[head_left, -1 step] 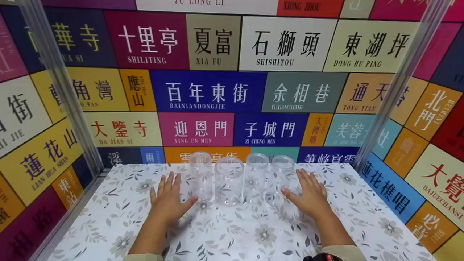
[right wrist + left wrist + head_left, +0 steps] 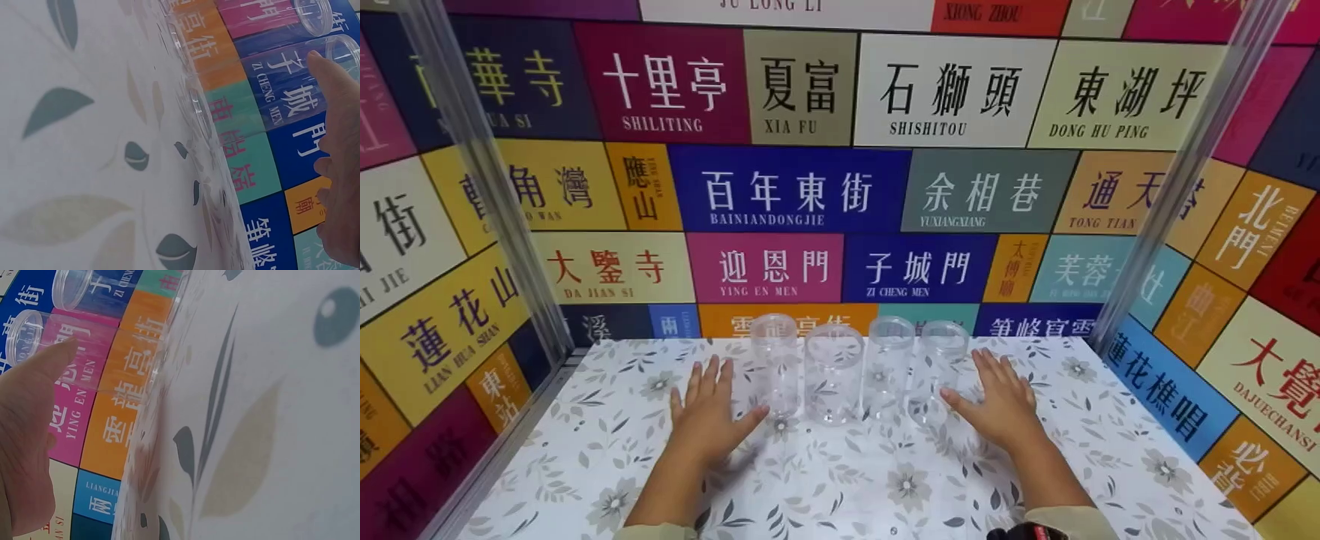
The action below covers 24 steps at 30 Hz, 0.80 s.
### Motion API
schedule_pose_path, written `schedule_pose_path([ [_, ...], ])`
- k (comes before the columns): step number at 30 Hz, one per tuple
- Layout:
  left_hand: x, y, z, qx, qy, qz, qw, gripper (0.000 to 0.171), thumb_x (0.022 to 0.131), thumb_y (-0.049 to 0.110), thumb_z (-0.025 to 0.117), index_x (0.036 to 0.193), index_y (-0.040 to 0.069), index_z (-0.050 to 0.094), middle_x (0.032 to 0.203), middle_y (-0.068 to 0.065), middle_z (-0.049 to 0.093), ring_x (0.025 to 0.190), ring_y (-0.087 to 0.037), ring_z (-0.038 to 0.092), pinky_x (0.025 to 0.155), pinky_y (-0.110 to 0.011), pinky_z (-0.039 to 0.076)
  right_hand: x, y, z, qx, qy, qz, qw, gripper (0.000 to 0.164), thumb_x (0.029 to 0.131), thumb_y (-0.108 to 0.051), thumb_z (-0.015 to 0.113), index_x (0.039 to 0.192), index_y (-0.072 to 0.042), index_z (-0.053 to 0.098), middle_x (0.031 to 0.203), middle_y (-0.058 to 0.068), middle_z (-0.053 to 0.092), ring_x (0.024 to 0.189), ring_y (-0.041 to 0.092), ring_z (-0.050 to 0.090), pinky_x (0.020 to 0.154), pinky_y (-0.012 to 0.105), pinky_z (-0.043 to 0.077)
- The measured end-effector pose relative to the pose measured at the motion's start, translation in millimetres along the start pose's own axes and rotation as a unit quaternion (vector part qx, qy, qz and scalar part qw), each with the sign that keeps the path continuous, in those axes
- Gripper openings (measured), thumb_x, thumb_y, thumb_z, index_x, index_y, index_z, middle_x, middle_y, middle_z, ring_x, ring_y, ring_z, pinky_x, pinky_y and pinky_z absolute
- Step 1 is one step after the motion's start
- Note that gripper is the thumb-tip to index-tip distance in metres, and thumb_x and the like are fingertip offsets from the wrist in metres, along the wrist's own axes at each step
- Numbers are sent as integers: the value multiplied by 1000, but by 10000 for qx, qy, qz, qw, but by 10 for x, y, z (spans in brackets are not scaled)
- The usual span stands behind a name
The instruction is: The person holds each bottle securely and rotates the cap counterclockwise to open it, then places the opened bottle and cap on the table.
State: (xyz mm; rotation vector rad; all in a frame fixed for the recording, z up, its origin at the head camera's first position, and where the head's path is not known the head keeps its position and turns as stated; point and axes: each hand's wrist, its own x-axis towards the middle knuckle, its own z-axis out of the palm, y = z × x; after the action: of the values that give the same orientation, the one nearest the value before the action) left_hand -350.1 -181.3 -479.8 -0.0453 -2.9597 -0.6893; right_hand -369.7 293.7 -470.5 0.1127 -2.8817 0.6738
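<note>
Several clear, see-through cylindrical jars stand upright in a row on the table. From left to right in the head view they are a slim jar [image 2: 775, 375], a wider jar [image 2: 834, 379], a slim jar [image 2: 891, 371] and another jar [image 2: 939, 375] at the right end. Beside the leftmost jar is my left hand [image 2: 706, 420], fingers spread and straight, thumb pointing at that jar. My right hand [image 2: 997, 409] lies by the rightmost jar with its fingers extended. Both wrist views show a thumb [image 2: 53, 363] [image 2: 332, 73] overlapping a jar; whether either touches I cannot tell.
A white cloth with grey flowers and leaves covers the table [image 2: 840, 495]. Behind it rises a wall [image 2: 791, 187] of coloured panels with Chinese lettering. Upright clear strips [image 2: 487, 187] [image 2: 1177, 187] stand at the left and right back corners.
</note>
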Motion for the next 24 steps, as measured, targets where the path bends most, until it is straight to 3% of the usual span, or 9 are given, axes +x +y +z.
schedule_pose_path([
  [7, -9, 16, 21, -59, -50, -68, 9999, 116, 91, 83, 59, 174, 18, 10, 183, -13, 0, 168, -42, -10, 126, -78, -14, -25, 6, -1, 67, -43, 2, 10000, 118, 89, -93, 46, 173, -15, 16, 180, 19, 14, 166, 49, 4, 128, 79, 0],
  [11, -7, 16, 49, -142, -4, -43, 9999, 118, 89, 87, 57, 174, 19, 10, 183, -13, 3, 169, -42, -7, 129, -78, -7, -39, 15, -11, 168, -64, 77, 9998, 113, 91, -89, 49, 173, -19, 15, 180, 18, 16, 166, 49, 7, 127, 81, 4],
  [17, -21, 27, 97, -790, -136, -124, 9967, 121, 86, 91, 54, 174, 24, 5, 184, -8, 3, 170, -38, -3, 133, -70, 7, -55, -11, -50, 322, -91, 217, 9992, 112, 91, -89, 50, 174, -23, 14, 180, 18, 17, 165, 49, 14, 125, 82, 13],
  [20, -12, 55, 106, -1568, -282, -202, 9870, 122, 85, 90, 57, 174, 26, 4, 183, -10, 2, 170, -40, 1, 133, -68, 10, -51, -40, -77, 345, -120, 264, 9990, 114, 89, -91, 49, 174, -23, 13, 180, 18, 18, 164, 50, 16, 125, 82, 16],
  [24, 16, 119, 120, -2695, -474, -387, 9611, 120, 85, 84, 66, 173, 32, 4, 183, -12, 2, 168, -44, 8, 132, -71, 11, -50, -92, -139, 424, -88, 291, 9986, 114, 90, -91, 49, 174, -24, 11, 180, 19, 19, 164, 51, 18, 126, 79, 19],
])
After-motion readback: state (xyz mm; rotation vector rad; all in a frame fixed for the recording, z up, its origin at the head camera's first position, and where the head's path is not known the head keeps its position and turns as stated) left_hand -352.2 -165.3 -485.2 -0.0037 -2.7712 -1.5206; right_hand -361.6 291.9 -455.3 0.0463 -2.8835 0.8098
